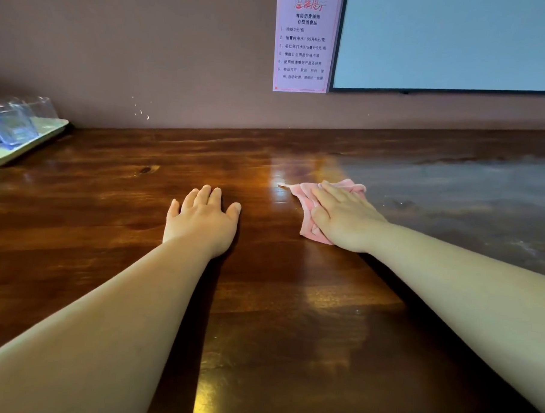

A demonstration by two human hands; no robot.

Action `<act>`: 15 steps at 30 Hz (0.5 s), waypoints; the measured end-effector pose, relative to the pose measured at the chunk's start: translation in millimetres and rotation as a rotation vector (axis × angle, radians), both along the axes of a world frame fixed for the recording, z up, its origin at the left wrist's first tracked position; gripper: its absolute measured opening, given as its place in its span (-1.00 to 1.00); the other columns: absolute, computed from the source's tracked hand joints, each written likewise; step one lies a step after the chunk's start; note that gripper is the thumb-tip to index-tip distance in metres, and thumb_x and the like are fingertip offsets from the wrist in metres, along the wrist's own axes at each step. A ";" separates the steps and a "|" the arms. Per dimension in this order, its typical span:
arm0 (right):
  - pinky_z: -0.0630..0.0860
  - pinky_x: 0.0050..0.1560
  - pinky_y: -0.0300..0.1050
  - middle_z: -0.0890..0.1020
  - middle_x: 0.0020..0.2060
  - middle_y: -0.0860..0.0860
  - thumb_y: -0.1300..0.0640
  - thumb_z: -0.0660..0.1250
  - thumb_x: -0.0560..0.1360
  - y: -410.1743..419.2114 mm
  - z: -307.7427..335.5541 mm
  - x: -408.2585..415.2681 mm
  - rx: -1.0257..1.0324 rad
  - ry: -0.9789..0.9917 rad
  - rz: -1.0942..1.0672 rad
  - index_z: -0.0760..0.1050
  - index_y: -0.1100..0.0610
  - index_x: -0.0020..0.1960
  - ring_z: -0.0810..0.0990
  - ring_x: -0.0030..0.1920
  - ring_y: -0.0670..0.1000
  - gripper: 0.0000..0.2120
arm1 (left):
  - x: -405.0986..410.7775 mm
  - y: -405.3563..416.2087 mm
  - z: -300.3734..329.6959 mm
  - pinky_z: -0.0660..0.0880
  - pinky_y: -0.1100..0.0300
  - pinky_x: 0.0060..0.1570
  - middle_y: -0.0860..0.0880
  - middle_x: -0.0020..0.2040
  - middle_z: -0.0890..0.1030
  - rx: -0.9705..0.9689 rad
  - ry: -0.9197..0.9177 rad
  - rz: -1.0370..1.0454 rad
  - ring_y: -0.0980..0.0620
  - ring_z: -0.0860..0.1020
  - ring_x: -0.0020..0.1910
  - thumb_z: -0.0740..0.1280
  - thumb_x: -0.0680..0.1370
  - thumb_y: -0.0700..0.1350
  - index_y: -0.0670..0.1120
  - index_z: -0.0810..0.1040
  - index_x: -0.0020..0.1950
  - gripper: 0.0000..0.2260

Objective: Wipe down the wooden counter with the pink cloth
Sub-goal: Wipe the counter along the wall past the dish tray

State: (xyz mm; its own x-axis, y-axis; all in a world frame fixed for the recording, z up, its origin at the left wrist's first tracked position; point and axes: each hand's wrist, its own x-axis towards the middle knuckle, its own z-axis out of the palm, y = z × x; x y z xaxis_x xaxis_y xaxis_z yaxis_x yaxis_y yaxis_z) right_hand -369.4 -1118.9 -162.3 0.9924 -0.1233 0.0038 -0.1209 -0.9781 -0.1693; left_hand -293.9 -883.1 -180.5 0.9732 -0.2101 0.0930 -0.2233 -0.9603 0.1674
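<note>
- Head view, one frame: wooden counter point(112, 261), dark stained planks with a glossy finish, ran the full width below a brown wall.
- Pink cloth point(305, 201): lay bunched flat on the counter right of centre, at the edge of a pale reflected glare. Soft, thin, light; judged to slide readily on the gloss and to fold or ride up unless pressed from above.
- Right hand point(342, 215): lay palm down on the cloth, fingers straight and together, pressing rather than clutching. Cloth edges showed beyond the fingertips and beside the thumb.
- Left hand point(202, 219): rested flat on the bare wood, fingers spread, holding nothing, apart from the cloth; judged to be a brace.
- Handling note: best held under a flat palm at the cloth's middle, with loose corners tucked beneath; no fragility, little weight.
- Tray point(49, 128): pale, at the far left against the wall, carrying clear glasses point(12, 123), which looked upturned; well apart from both hands.
- Notice point(306, 40): pink printed sheet on the wall, beside a dark-framed screen point(459, 42).
</note>
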 end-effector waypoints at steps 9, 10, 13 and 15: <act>-0.02 0.56 0.13 0.13 0.61 0.02 -0.01 -0.16 0.68 4.0 4.7 5.4 -0.045 0.018 -0.036 0.11 0.00 0.60 0.05 0.60 0.05 -0.51 | -4.4 -0.7 4.4 -0.14 -0.05 0.50 0.03 0.60 -0.03 -0.009 0.026 -0.009 0.03 -0.09 0.56 -0.14 0.61 0.27 0.03 -0.02 0.59 -0.41; -0.04 0.57 0.13 0.10 0.62 0.02 -0.02 -0.16 0.68 3.3 1.1 -1.0 -0.036 0.019 -0.013 0.08 -0.01 0.61 0.02 0.61 0.04 -0.50 | -4.8 -0.3 4.2 -0.14 -0.05 0.50 0.03 0.60 -0.03 -0.009 0.030 -0.009 0.03 -0.09 0.56 -0.14 0.61 0.27 0.03 -0.02 0.59 -0.41; -0.04 0.57 0.13 0.11 0.62 -0.02 -0.05 -0.21 0.69 -1.0 2.4 -0.6 -0.001 0.012 0.006 0.04 -0.06 0.63 0.02 0.61 0.01 -0.49 | -5.6 -0.1 3.8 -0.15 -0.05 0.50 0.03 0.60 -0.03 -0.006 0.022 0.003 0.02 -0.10 0.56 -0.15 0.61 0.27 0.03 -0.02 0.59 -0.41; 0.06 0.53 0.13 0.22 0.58 0.00 -0.06 -0.21 0.69 -1.0 7.2 10.6 -0.031 0.002 -0.045 0.11 -0.07 0.61 0.15 0.57 0.05 -0.50 | -6.1 -0.3 4.9 -0.15 -0.06 0.50 0.03 0.60 -0.04 -0.004 0.028 -0.004 0.02 -0.10 0.56 -0.15 0.61 0.26 0.02 -0.02 0.59 -0.41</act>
State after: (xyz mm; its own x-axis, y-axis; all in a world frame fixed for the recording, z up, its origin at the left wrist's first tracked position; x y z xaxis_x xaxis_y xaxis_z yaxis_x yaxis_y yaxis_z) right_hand -358.7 -1119.9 -155.1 0.9858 -0.1677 0.0063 -0.1652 -0.9764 -0.1388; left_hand -300.0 -883.4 -175.5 0.9746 -0.2135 0.0670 -0.2222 -0.9588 0.1772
